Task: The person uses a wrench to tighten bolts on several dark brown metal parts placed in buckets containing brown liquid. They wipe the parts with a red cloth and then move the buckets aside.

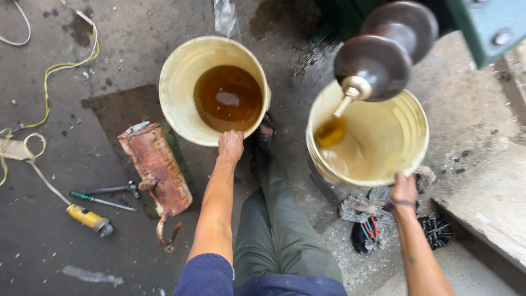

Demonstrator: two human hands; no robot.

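Floor: stained grey concrete (44, 241), with a dark metal plate (118, 112) lying near the left bucket.
Left hand: the left hand (230, 146) grips the near rim of the left bucket (181, 82) — fingers curled over the edge, closed on it.
Left bucket: cream plastic, tilted, with amber-brown oil (228, 97) pooled toward its far side; it sits between the plate and the person's foot.
Right hand: the right hand (404, 189) holds the near rim of the right bucket (402, 118), fingers wrapped on the edge.
Right bucket: cream, blurred, with a thin yellow film and a small amber pool (330, 132) at its left wall.
Above it: a brown ribbed insulator (383, 52) with a brass stud (350, 94) hangs over the right bucket's far rim, fixed to a green machine (487, 24).
Risk: both buckets look tipped and held only by one rim — oil could slosh over onto the floor if a grip slips, and I judge the stud could knock the right bucket's rim.
Count: two buckets, two hands, one rusty canister (159, 167), one yellow-handled tool (87, 217), one green-handled screwdriver (101, 200), a pile of rags (372, 216) by the right bucket.
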